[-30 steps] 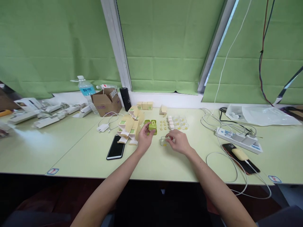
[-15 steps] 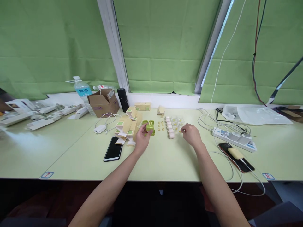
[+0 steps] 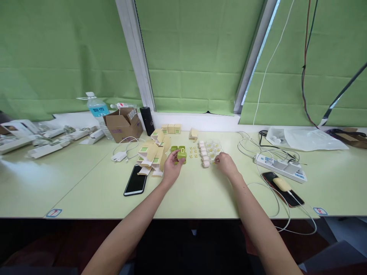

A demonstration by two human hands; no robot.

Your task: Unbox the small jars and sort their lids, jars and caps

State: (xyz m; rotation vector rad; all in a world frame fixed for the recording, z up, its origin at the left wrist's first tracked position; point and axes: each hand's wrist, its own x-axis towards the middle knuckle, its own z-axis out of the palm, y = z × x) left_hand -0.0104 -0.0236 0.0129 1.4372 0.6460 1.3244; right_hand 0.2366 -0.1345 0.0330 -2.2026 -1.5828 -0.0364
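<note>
My left hand (image 3: 172,169) grips a small green case (image 3: 181,154) with a pale loop-shaped mark or piece on top. More green cases (image 3: 174,148) lie just behind it. At the near right corner of several small clear plastic cups (image 3: 211,149) with yellow bits inside, my right hand (image 3: 227,164) has its fingers pinched together; what they hold is hidden. Between the hands run a row of pinkish-white rounded blocks (image 3: 204,156) and two short columns of tiny yellow pieces (image 3: 193,152). Left of my left hand, cream folded cartons (image 3: 150,152) are heaped.
A black phone (image 3: 135,181) lies under the heap's edge. Behind are a brown cardboard box (image 3: 123,128), a black bottle (image 3: 147,120) and cream boxes (image 3: 171,128). On the right, a power strip (image 3: 279,168), loose cables and a second phone (image 3: 286,194) with a yellow device (image 3: 282,184).
My right hand has shifted slightly left, closer to the near clear cup. My left hand still holds the green case in nearly the same place. The whole view has slid a little.
</note>
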